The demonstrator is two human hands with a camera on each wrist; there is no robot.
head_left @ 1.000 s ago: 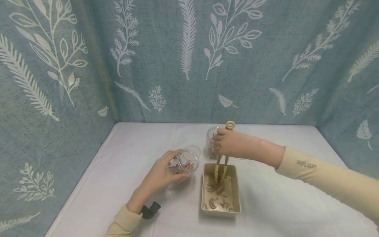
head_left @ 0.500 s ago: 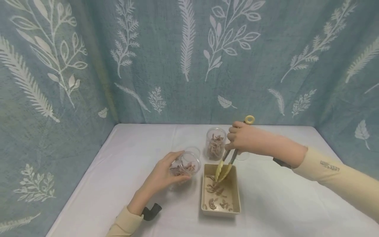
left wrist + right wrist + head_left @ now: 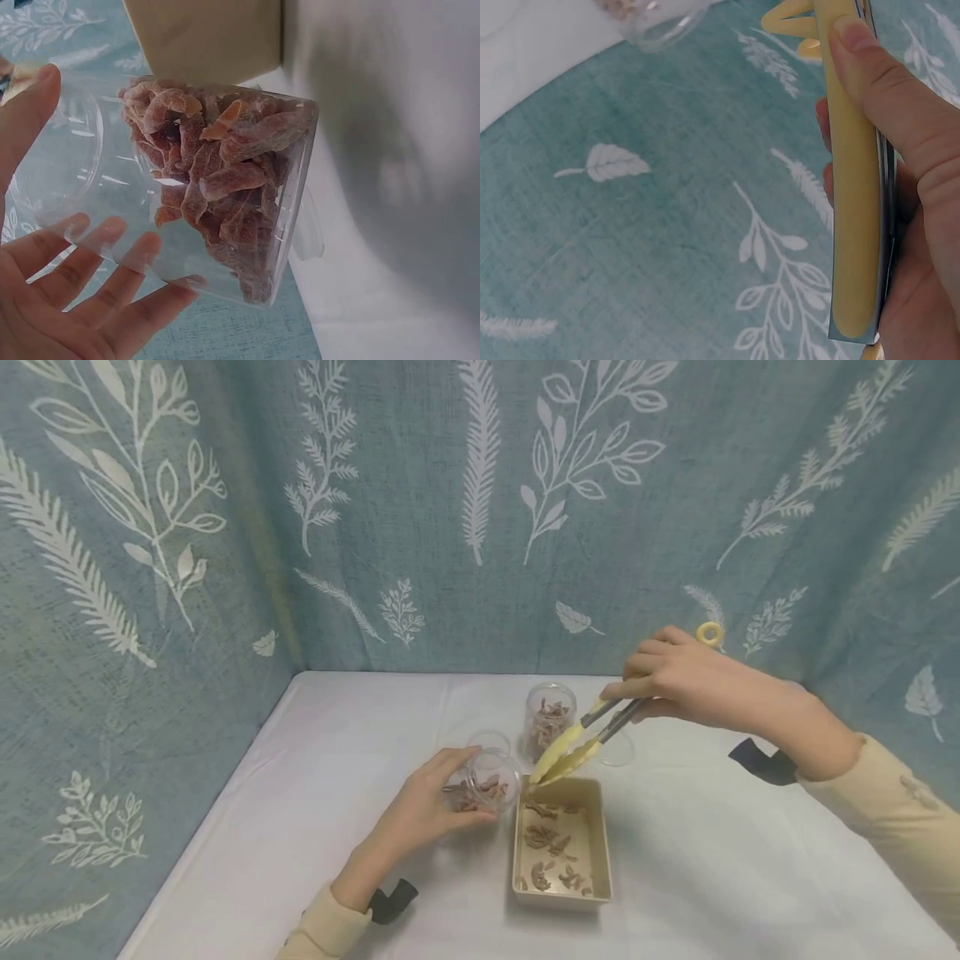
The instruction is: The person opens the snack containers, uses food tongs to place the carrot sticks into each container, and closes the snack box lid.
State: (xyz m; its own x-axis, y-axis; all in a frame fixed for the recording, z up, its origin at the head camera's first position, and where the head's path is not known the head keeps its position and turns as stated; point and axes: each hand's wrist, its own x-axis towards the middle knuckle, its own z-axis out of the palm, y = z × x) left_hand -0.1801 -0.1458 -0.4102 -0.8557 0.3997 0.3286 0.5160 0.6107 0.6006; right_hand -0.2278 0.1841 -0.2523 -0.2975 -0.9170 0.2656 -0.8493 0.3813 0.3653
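Observation:
My left hand (image 3: 423, 810) holds a clear plastic jar (image 3: 495, 777) tilted, its mouth turned toward the tray. In the left wrist view, brown wrinkled dried strips (image 3: 225, 157) fill the bottom part of that jar, with thumb and fingers around its wall. My right hand (image 3: 690, 681) grips yellow-and-metal tongs (image 3: 611, 722). Their yellow tips hang at the far left corner of a beige rectangular tray (image 3: 606, 843), close to the jar's mouth; a small brownish bit seems to be at the tips. Several brown strips (image 3: 540, 835) lie scattered on the tray's floor.
A second clear jar (image 3: 551, 718) with similar strips stands upright behind the tray, partly behind the tongs. Round clear lids (image 3: 617, 748) lie on the white tablecloth (image 3: 720, 860). A teal leaf-patterned curtain (image 3: 435, 510) surrounds the table's back and sides.
My right hand has moved right and up, swinging the tongs' tips out of the tray to its far left corner. The jar in my left hand has shifted slightly right, closer to the tray.

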